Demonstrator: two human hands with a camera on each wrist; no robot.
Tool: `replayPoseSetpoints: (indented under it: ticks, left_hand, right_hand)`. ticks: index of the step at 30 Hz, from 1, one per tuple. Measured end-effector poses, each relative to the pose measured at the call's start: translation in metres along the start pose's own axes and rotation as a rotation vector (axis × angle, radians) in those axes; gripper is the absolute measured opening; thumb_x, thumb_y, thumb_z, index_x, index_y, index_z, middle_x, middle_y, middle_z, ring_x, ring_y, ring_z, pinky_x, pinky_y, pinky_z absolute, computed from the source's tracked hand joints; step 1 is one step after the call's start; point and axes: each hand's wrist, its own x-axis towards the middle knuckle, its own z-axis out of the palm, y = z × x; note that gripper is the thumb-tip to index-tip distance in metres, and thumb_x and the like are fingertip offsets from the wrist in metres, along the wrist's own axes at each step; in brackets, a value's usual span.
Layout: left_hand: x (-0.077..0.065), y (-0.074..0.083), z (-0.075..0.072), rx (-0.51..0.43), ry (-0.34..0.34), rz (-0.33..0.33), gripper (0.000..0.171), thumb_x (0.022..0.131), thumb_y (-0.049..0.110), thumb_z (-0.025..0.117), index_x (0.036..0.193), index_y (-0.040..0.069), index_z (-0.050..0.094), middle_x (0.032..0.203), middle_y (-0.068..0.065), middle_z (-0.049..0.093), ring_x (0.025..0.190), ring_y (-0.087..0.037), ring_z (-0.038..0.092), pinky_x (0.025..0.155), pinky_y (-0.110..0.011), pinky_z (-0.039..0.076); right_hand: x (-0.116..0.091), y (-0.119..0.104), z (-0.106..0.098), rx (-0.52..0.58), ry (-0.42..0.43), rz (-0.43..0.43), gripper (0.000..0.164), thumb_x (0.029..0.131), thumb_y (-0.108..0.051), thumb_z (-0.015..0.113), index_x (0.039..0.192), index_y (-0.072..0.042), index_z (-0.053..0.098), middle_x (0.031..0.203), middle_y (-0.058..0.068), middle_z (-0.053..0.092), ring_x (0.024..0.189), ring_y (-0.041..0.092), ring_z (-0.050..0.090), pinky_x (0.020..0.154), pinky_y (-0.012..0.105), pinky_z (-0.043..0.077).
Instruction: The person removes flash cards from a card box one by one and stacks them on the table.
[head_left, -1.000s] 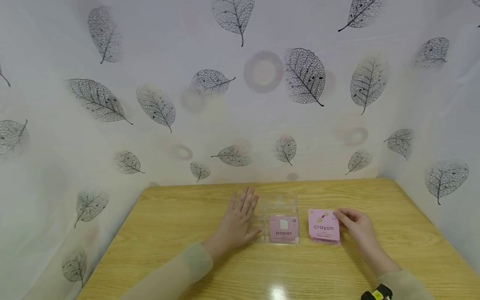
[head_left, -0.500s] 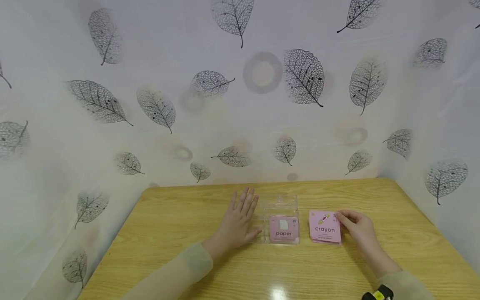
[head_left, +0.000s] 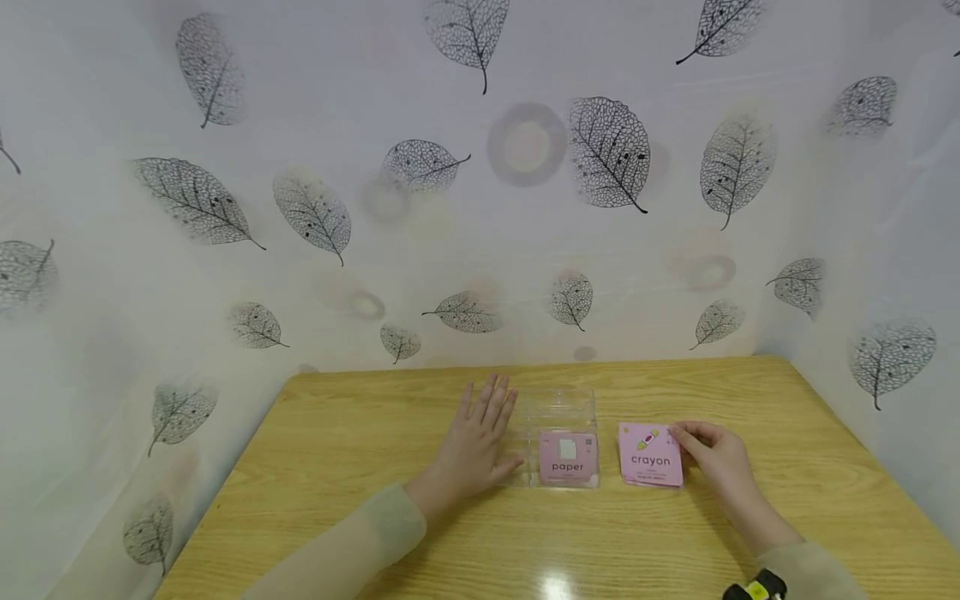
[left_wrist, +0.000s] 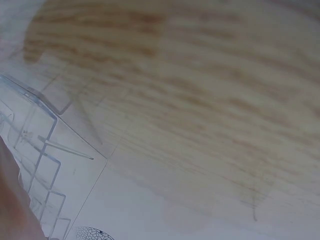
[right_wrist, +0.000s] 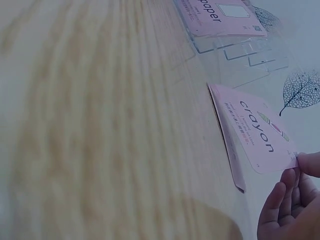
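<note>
My right hand point(head_left: 716, 454) pinches the upper right corner of a pink crayon flash card point(head_left: 649, 455) between thumb and fingers. In the right wrist view, that crayon card tilts up from at least one other card point(right_wrist: 231, 155) lying beneath it on the table. To its left stands a clear plastic stepped rack point(head_left: 558, 402), with a pink paper flash card point(head_left: 567, 468) in its front right compartment. My left hand point(head_left: 474, 446) lies with straight fingers over the rack's left side and hides part of it.
A wooden table point(head_left: 360, 450) carries everything. Behind and beside it hangs a pale sheet point(head_left: 465, 242) printed with dark leaves. A black and yellow wrist device point(head_left: 757, 587) shows at the lower right.
The crayon card has shifted slightly down and right, covering more of the card below it. The left hand, the rack and the paper card have not visibly moved.
</note>
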Motion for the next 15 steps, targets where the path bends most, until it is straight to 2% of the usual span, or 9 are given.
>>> replayPoseSetpoints:
  ticks: [7,15]
  left_hand:
    - [0.0000,0.0000,0.0000,0.013,0.009,0.002,0.102,0.102,0.079,0.028,0.170,0.005,0.015,0.179,-0.020,0.007,0.167,-0.038,0.012,0.134,-0.058,0.021]
    - [-0.0004,-0.0002,0.0007,0.016,0.021,0.004,0.102,0.101,0.079,0.028,0.170,0.005,0.015,0.179,-0.020,0.008,0.167,-0.038,0.014,0.134,-0.058,0.021]
  right_hand:
    - [0.0014,0.0041,0.0004,-0.019,0.004,0.004,0.049,0.109,-0.024,0.061,0.139,0.014,0.058,0.091,-0.018,0.068,0.080,-0.003,0.062,0.073,0.017,0.058]
    - [0.0042,0.0078,0.0018,-0.055,0.032,0.010,0.045,0.108,-0.024,0.062,0.136,0.011,0.060,0.096,-0.011,0.069,0.082,-0.003,0.060,0.072,0.016,0.058]
